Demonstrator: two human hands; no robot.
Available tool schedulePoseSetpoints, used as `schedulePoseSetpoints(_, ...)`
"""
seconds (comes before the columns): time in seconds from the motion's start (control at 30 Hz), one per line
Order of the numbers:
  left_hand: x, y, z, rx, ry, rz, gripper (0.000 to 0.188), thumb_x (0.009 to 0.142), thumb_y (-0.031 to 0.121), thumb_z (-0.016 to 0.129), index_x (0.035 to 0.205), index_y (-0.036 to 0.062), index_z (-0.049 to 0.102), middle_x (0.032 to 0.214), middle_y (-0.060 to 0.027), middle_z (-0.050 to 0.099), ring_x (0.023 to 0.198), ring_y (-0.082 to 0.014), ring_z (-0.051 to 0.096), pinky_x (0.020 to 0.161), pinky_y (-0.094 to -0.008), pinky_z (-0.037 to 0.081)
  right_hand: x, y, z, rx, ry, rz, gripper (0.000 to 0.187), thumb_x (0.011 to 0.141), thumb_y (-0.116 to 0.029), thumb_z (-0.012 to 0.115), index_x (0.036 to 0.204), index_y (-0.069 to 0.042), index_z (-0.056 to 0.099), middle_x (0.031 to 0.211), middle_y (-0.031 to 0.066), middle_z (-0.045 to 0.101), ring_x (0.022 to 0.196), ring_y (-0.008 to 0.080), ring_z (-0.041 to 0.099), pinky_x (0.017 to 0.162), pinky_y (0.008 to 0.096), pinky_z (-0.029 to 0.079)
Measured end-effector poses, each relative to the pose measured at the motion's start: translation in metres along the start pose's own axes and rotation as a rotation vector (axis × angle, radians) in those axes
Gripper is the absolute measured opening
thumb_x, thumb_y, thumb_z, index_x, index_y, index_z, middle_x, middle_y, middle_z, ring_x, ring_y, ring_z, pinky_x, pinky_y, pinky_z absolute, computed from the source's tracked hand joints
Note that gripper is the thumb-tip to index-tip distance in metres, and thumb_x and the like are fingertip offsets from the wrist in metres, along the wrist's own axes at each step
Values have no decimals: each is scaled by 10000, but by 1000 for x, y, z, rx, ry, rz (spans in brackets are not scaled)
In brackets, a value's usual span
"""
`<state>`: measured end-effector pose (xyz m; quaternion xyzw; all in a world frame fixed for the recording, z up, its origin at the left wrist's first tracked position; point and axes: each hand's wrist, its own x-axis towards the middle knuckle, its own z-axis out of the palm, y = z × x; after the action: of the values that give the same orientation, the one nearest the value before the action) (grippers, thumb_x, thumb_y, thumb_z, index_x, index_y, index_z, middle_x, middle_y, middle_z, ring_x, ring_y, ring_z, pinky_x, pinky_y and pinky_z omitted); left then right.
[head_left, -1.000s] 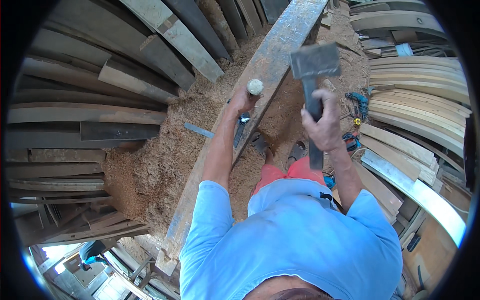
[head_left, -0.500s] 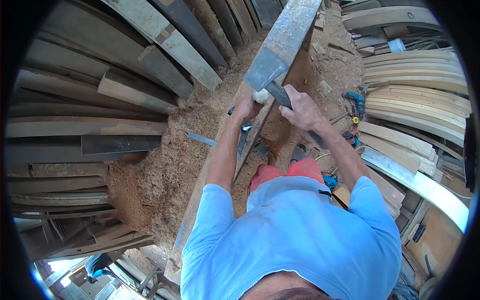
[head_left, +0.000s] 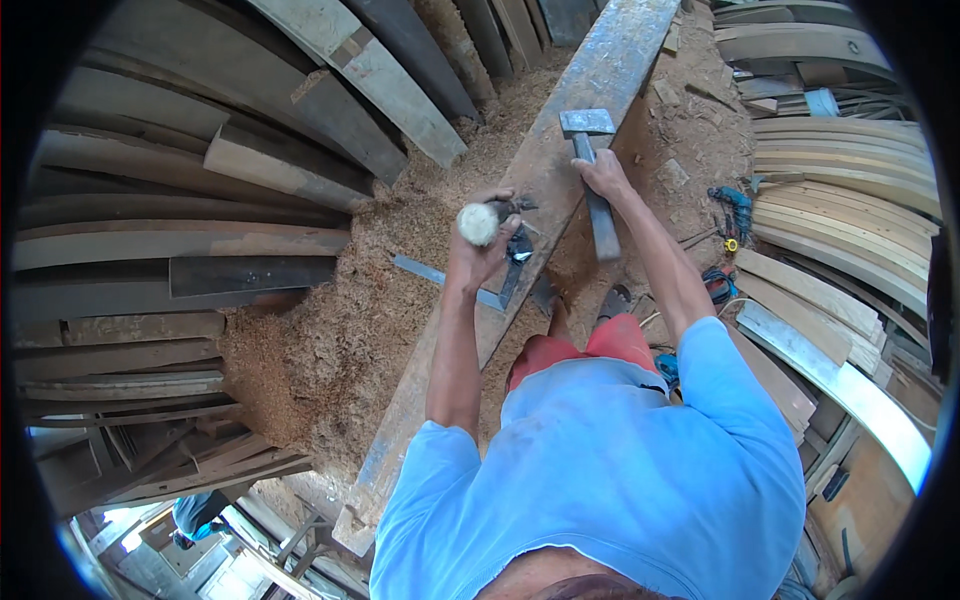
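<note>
My right hand [head_left: 603, 176] is closed round the dark handle of a hammer [head_left: 588, 123]. Its block-shaped metal head points away from me, above the right side of a long wooden plank [head_left: 430, 375]. To the left, my left hand [head_left: 484, 262] grips a tool with a round, pale butt end [head_left: 478, 225] that faces up. Fingers hide the rest of that tool, so its kind is unclear. Close to this hand, a small black tool with a shiny part [head_left: 519, 247] rests on the plank. An L-shaped metal square [head_left: 432, 273] lies partly across the plank's left edge, behind my left wrist.
Wood shavings [head_left: 330, 370] cover the floor on the left, beside stacked dark boards [head_left: 180, 245]. Pale curved timbers [head_left: 840, 220] are piled at right. A teal power drill [head_left: 738, 205] lies near them. Another person [head_left: 195, 515] is at the far lower left.
The hammer has lifted off from over my left hand and moved right. My left hand has turned, bringing the tool's pale butt end up and to the left.
</note>
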<state>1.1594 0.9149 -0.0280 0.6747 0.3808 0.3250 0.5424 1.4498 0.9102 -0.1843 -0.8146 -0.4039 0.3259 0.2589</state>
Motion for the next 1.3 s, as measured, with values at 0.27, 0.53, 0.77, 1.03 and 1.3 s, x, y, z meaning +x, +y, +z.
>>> schedulePoseSetpoints(0.27,-29,13,-28,128,150,109,398,828,-7,773,1194,68,636,1316,-157,630,1223,-266,609,1044,-377,485,-49,-18,28,-309,-189,-50,483,902,-302,690,1156,94,581,1040,311,683,1085,477,641,926,496,532)
schedulePoseSetpoints(0.53,-42,23,34,512,-215,395,534,774,49,774,1280,123,618,1494,-212,431,1322,-381,485,1122,-478,380,-158,-78,6,1460,-729,302,293,1019,-267,562,1190,-36,619,985,89,712,740,117,658,682,300,563)
schedulePoseSetpoints(0.77,-44,-79,22,480,235,-468,775,804,348,826,1382,-25,469,1372,-276,526,1221,-396,546,1049,-450,433,-111,-32,-36,502,-165,81,342,926,-150,558,1230,7,542,937,160,655,777,277,658,733,406,548)
schedulePoseSetpoints(1.03,8,-146,45,436,224,-898,964,685,504,869,1335,-92,480,1281,-292,624,1197,-386,629,1020,-428,493,30,-4,-63,-167,48,-13,622,814,-104,520,1398,84,415,1141,388,599,1104,515,589,975,540,473)
schedulePoseSetpoints(1.3,5,-141,49,-355,318,-676,392,799,105,846,1155,33,699,1002,-50,727,803,-147,707,739,-306,588,118,0,-35,-419,-128,46,729,901,-251,620,1551,-118,319,1362,268,523,1248,445,542,1041,517,468)
